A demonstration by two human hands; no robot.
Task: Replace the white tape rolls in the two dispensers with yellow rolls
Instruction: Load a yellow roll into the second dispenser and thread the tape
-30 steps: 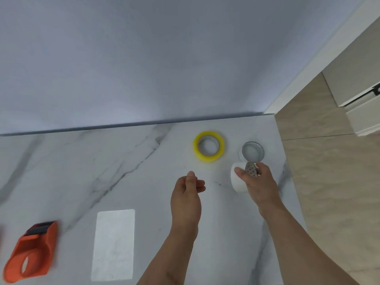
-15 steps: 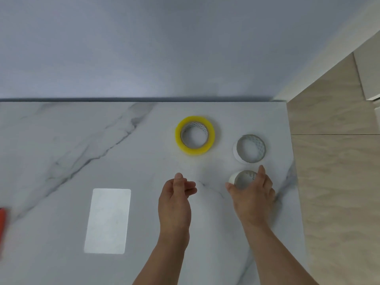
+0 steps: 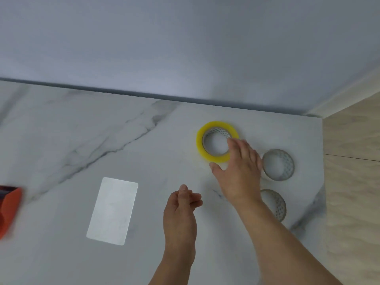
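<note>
A: Two white rolls (image 3: 278, 164) are lying on the bench (image 3: 82, 140); right hand (image 3: 238, 167) is spreading over the yellow roll (image 3: 217, 140), left hand (image 3: 181, 210) is curling loosely, empty.
B: Pinching through the core is looking best.

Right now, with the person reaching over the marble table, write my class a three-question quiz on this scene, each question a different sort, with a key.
1. True or false: the right hand is closed around a white roll.
2. Multiple choice: the yellow roll is A) lying flat on the table, B) standing on edge, C) inside the orange dispenser.
3. Fill in: ___ white rolls lie on the table right of the right hand.

Key
1. False: it is spread open, reaching at the yellow roll.
2. A.
3. Two: the far white roll and the near white roll.
</note>
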